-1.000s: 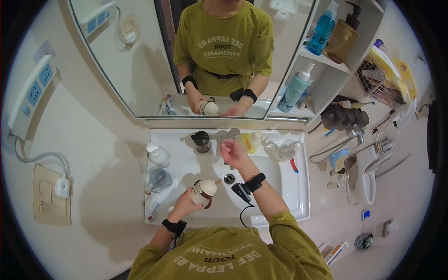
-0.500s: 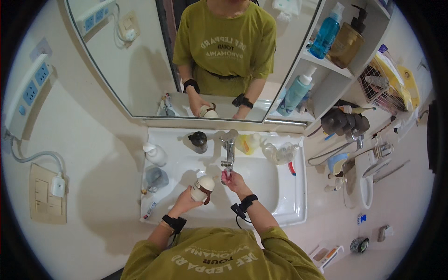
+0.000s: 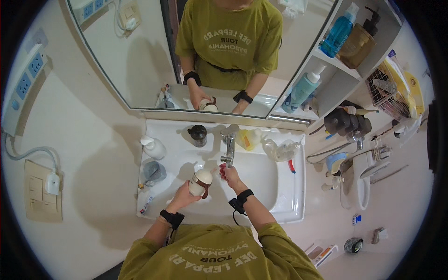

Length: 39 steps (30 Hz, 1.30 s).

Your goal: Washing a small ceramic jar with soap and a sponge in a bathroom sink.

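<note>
you stand at a white washbasin, a cream cup in your left hand, your right hand at the tap.
the cup is tilted over the basin, left of the spout, your left hand wrapped around its side; your right hand's fingers are bent below the spout, though whether they pinch anything cannot be told. holding the cup looks done; setting it down seems left. running water cannot be made out.
</note>
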Each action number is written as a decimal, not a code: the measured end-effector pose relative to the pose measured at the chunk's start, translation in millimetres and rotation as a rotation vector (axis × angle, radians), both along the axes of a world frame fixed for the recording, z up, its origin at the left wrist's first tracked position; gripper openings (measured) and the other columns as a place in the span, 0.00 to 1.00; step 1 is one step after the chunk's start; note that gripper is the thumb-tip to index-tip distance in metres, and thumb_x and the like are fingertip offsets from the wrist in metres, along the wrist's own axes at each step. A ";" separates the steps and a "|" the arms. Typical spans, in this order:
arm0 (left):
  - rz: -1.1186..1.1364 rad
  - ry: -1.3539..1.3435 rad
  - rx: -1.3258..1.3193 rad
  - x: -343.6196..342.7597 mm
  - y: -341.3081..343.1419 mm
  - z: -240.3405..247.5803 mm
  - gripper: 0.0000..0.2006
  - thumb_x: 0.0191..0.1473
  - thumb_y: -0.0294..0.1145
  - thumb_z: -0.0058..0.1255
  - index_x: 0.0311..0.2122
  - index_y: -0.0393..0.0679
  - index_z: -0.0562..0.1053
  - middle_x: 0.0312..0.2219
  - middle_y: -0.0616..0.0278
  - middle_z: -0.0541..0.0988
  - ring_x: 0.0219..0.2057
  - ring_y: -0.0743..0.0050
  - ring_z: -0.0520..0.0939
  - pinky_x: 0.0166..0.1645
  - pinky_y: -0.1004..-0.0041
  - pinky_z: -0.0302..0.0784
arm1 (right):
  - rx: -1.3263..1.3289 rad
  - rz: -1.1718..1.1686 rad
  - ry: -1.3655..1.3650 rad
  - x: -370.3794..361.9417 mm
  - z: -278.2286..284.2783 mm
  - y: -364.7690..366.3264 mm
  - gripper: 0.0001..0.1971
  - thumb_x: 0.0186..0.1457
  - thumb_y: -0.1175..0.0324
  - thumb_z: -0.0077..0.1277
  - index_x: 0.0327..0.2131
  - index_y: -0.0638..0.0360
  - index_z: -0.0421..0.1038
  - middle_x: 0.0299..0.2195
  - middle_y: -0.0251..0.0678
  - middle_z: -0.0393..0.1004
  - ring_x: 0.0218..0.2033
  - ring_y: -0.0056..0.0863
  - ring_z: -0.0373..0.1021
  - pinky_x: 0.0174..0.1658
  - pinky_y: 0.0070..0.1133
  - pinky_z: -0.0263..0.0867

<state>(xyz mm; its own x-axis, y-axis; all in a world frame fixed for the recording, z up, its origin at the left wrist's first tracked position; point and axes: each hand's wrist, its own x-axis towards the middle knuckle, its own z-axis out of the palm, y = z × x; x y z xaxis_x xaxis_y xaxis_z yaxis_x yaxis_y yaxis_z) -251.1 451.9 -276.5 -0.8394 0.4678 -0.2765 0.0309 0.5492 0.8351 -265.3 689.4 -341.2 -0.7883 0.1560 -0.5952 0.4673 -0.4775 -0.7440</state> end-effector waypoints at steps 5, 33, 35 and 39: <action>-0.061 0.007 0.028 -3.9 11.3 -15.4 0.32 0.31 0.40 0.63 0.42 0.36 0.62 0.37 0.48 0.73 0.40 0.54 0.74 0.43 0.65 0.68 | -0.007 0.076 0.071 5.6 1.5 5.5 0.07 0.50 0.73 0.34 0.28 0.61 0.65 0.19 0.31 0.65 0.17 0.19 0.59 0.21 0.17 0.55; -0.485 -0.375 0.332 -37.1 79.6 -32.3 0.41 0.37 0.35 0.61 0.55 0.38 0.51 0.49 0.60 0.63 0.50 0.70 0.63 0.55 0.71 0.58 | -0.193 -0.088 0.204 57.0 58.9 12.9 0.20 0.58 0.49 0.36 0.47 0.49 0.62 0.41 0.27 0.68 0.43 0.19 0.63 0.44 0.21 0.59; -0.496 -0.504 0.351 -40.4 73.6 -22.4 0.40 0.39 0.37 0.61 0.55 0.39 0.52 0.49 0.60 0.62 0.50 0.71 0.62 0.55 0.71 0.56 | -0.137 -0.098 0.241 58.1 66.4 12.2 0.19 0.58 0.52 0.37 0.48 0.50 0.62 0.41 0.27 0.68 0.42 0.19 0.64 0.44 0.21 0.59; -0.469 -0.641 0.362 -44.1 68.3 -33.3 0.41 0.39 0.42 0.62 0.55 0.40 0.53 0.48 0.59 0.64 0.50 0.70 0.64 0.55 0.71 0.57 | -0.104 -0.191 0.268 54.1 61.9 0.5 0.18 0.58 0.55 0.38 0.47 0.54 0.64 0.39 0.27 0.69 0.40 0.19 0.64 0.45 0.21 0.60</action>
